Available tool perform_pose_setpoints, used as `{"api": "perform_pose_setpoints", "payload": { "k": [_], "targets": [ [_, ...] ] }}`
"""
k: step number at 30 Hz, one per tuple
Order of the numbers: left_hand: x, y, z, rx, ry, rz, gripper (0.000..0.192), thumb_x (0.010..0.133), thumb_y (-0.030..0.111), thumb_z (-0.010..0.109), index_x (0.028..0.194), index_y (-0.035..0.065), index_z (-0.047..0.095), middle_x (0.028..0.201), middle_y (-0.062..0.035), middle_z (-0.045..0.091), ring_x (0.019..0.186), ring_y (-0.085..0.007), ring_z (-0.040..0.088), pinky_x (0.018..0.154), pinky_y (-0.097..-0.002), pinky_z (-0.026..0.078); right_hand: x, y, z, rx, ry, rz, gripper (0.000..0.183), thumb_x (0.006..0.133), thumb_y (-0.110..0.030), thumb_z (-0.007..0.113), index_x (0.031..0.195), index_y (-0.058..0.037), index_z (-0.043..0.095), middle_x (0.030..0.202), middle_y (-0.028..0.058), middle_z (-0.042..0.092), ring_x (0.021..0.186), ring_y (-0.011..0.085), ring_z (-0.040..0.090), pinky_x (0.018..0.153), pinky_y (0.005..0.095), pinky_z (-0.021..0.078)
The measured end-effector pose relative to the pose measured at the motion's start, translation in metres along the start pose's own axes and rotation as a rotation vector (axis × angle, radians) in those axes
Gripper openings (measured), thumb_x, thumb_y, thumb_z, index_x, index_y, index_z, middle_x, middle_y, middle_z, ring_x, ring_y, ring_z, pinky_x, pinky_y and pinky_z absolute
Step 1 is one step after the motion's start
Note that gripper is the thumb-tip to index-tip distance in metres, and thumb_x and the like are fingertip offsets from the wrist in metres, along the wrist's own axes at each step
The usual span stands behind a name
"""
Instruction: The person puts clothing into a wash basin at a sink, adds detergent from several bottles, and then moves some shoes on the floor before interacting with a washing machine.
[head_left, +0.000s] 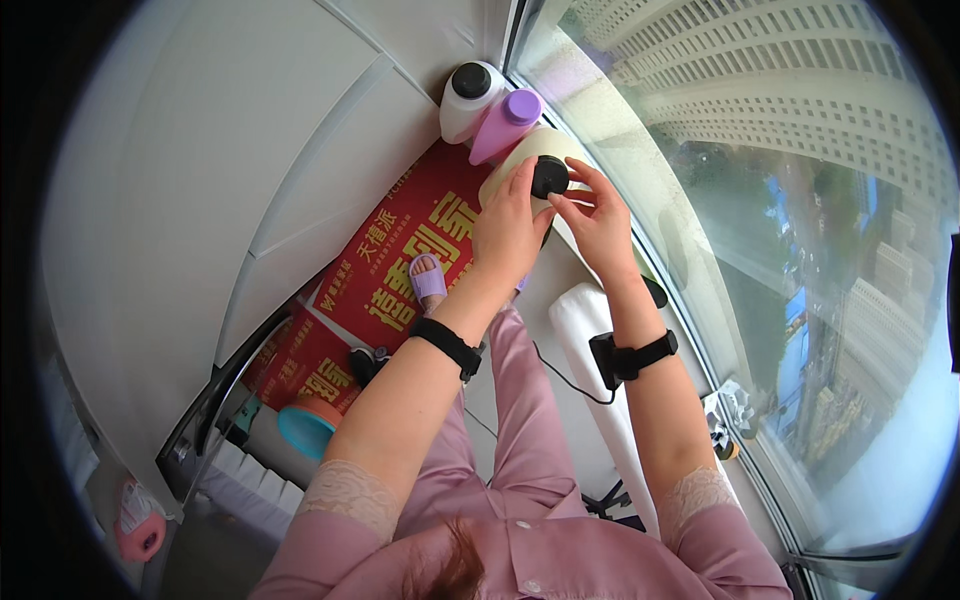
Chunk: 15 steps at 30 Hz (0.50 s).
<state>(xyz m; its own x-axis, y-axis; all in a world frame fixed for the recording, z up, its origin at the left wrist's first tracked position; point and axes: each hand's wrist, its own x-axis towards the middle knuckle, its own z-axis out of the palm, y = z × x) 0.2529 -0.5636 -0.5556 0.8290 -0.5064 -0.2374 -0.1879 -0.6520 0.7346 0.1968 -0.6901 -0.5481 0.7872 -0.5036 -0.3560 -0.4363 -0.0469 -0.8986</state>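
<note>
Both hands are at the black cap of a cream-coloured plastic bottle beside the window. My left hand lies along the near left side of the cap, its fingers against the cap's edge and thumb below. My right hand has its thumb tip at the lower edge of the cap and its curved fingers on the right side. Just beyond stand a pink bottle with a purple cap and a white bottle with a black cap. Whether the cap is loose cannot be seen.
Tall windows run along the right, white cabinet doors along the left. A red printed mat covers part of the floor. A long white roll-like object stands by my right forearm; a blue basin lies lower left.
</note>
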Motion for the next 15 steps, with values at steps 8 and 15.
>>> {"api": "perform_pose_setpoints", "payload": {
  "k": [8,15],
  "targets": [
    [0.008,-0.011,0.007,0.165,0.103,0.075,0.055,0.088,0.021,0.072,0.136,0.0114,0.048,0.122,-0.01,0.065,0.106,-0.033,0.063,0.085,-0.0447,0.053,-0.035,0.115,0.011,-0.19,0.111,0.307,0.029,0.096,-0.024,0.063,0.119,-0.0055,0.068,0.102,0.0101,0.073,0.094,0.018,0.069,0.085,0.0306,0.0523],
    [0.012,-0.015,0.022,0.132,0.115,0.108,0.058,0.086,0.022,0.075,0.138,0.0126,0.049,0.113,-0.0076,0.068,0.096,-0.0296,0.061,0.08,-0.0414,0.052,-0.037,0.256,0.033,-0.323,0.027,0.48,0.038,0.097,-0.036,0.057,0.124,-0.0112,0.068,0.114,0.0144,0.071,0.106,0.0273,0.068,0.095,0.0368,0.0501]
  ]
}}
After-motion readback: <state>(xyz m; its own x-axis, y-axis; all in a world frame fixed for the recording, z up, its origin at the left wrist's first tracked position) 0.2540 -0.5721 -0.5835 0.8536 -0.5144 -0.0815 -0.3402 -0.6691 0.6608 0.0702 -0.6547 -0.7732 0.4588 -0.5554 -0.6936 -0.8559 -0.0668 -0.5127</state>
